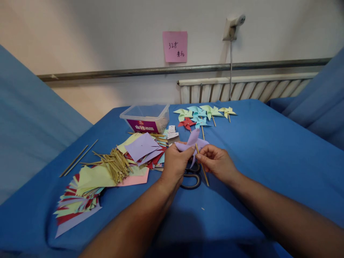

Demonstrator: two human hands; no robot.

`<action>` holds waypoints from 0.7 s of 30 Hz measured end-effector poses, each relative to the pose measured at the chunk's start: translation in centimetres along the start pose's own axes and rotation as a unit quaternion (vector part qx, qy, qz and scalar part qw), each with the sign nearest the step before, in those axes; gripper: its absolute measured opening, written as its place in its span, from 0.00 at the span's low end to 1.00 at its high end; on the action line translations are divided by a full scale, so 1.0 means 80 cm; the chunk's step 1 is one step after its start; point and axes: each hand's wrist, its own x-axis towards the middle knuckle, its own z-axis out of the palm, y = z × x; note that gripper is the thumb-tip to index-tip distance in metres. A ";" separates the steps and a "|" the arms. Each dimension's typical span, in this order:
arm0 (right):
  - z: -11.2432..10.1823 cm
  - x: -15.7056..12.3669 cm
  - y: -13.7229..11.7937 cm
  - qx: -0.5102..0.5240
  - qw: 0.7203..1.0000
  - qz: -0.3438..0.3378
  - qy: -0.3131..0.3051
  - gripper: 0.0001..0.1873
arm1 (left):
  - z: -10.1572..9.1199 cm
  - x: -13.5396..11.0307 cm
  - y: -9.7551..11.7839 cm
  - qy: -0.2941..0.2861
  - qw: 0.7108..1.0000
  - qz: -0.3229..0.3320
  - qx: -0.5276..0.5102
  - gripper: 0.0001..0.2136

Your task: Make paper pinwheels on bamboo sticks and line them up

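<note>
My left hand (176, 161) pinches a purple paper pinwheel (194, 138) near its centre. Between the thumb and fingers of my right hand (216, 163) is a thin wooden stick (205, 175), its upper end against the pinwheel. Whether stick and paper are joined there cannot be made out. Beneath my hands lie scissors with dark handles (191, 182), their blades partly covered by my left hand. Just left of that hand is a pile of cut paper squares, a purple sheet (142, 146) on top.
Several pinwheels on sticks (200, 113) lie at the back. A clear plastic box (145, 116) stands behind a bundle of short sticks (115, 165). Fanned coloured paper (77, 204) and two longer sticks (77, 161) are at left. Blue curtains flank the blue-covered table (268, 154).
</note>
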 end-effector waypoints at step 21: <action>0.000 -0.001 0.003 -0.015 1.000 -0.014 0.009 0.22 | 0.001 -0.002 0.003 0.016 1.000 0.008 0.013 0.13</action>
